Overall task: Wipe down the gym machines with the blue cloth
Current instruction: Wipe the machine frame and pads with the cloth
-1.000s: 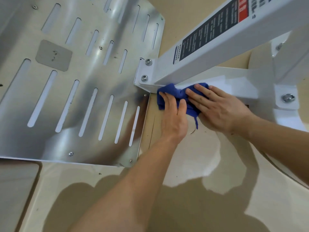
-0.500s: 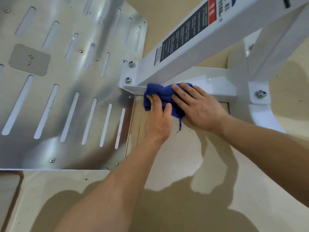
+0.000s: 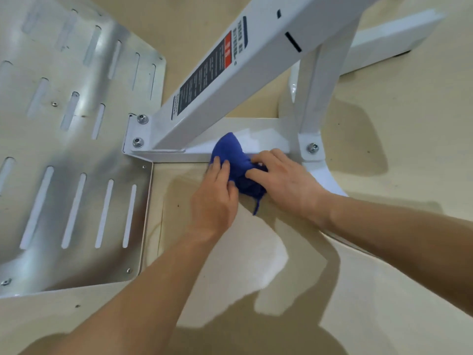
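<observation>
Down at floor level, the blue cloth [image 3: 231, 155] lies bunched on the low white base bar [image 3: 271, 138] of the gym machine, draped over the bar's front edge just right of where the slanted beam [image 3: 258, 57] bolts down. A loose thread or corner hangs from the cloth's lower end towards the floor [image 3: 384, 155].

The left hand [image 3: 215, 198] has its fingers laid over the cloth's left edge, with the thumb tucked in against the lower part, so the fabric looks pinched between them. The right hand [image 3: 286, 180] lies flatter, its fingers spread and fairly straight, pressing on the cloth's right side and the bar. How much cloth sits beneath either palm is hidden.

A dark warning label [image 3: 204, 75] with a red patch runs up the beam, its print too small and skewed to read. Two bolts [image 3: 140, 130] hold the beam's foot, and a third bolt [image 3: 312, 148] sits at the base of a white post [image 3: 322, 85] beside the right hand. The beam's upper end is cut off at the top. To the left, a slotted metal plate [image 3: 76, 149] lies flat, its far edges out of view and its upper slots blurred.
</observation>
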Demonstrator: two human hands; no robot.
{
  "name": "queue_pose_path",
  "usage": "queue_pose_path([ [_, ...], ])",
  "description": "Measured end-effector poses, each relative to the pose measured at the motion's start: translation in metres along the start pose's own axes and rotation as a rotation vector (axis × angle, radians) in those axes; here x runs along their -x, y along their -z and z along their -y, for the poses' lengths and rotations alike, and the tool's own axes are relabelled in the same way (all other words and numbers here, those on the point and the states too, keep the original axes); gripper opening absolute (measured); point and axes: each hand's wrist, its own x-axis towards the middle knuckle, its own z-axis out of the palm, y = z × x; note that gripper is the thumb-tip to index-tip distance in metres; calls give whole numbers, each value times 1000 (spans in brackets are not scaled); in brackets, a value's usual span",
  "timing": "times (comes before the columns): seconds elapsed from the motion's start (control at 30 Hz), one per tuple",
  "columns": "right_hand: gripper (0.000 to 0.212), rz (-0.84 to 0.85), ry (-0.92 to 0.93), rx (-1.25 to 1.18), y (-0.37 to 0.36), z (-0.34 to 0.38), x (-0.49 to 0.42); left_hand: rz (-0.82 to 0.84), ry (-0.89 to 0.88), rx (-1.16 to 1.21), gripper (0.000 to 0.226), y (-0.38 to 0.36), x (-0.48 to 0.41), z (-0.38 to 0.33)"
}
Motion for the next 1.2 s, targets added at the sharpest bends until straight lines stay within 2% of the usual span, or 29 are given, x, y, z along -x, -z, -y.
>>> queue_pose_path([
  [0.07, 33, 0, -75, -98, 21, -10, 35, 33, -42, 171, 40, -9, 7, -24],
  [0.17, 28, -162, -166, -116, 39, -42, 84, 89, -30, 268, 35, -23, 9, -63],
  [0.3, 31, -153, -487, -218, 40, -67, 115, 226, 31, 328, 50, -45, 15, -107],
  [0.4, 30, -88, -518, -144, 38, -68, 110, 170, 75, 289, 55, -59, 23, -122],
  [0.47, 32, -132, -564, -177, 36, -66, 107, 117, 106, 323, 52, -64, 25, -125],
  [0.57, 25, -158, -690, -363, 26, -55, 108, 48, 170, 444, 38, -67, 23, -123],
  [0.67, 48, -83, -772, -508, 23, -49, 106, -18, 248, 521, 27, -62, 16, -121],
  [0.73, 55, -92, -778, -566, 30, -55, 101, -28, 274, 573, 25, -57, 11, -121],
  [0.8, 53, -98, -755, -638, 40, -63, 98, -44, 271, 617, 21, -51, 9, -122],
  [0.9, 56, -120, -751, -863, 54, -73, 97, -82, 244, 654, 18, -43, 8, -127],
  [1.07, 76, -100, -877, -1135, 57, -89, 103, -134, 252, 607, 19, -45, 8, -136],
  [1.13, 72, -89, -912, -1158, 61, -97, 105, -171, 266, 552, 18, -49, 9, -133],
  [1.2, 64, -24, -926, -1046, 63, -99, 106, -155, 252, 501, 19, -56, 12, -130],
])
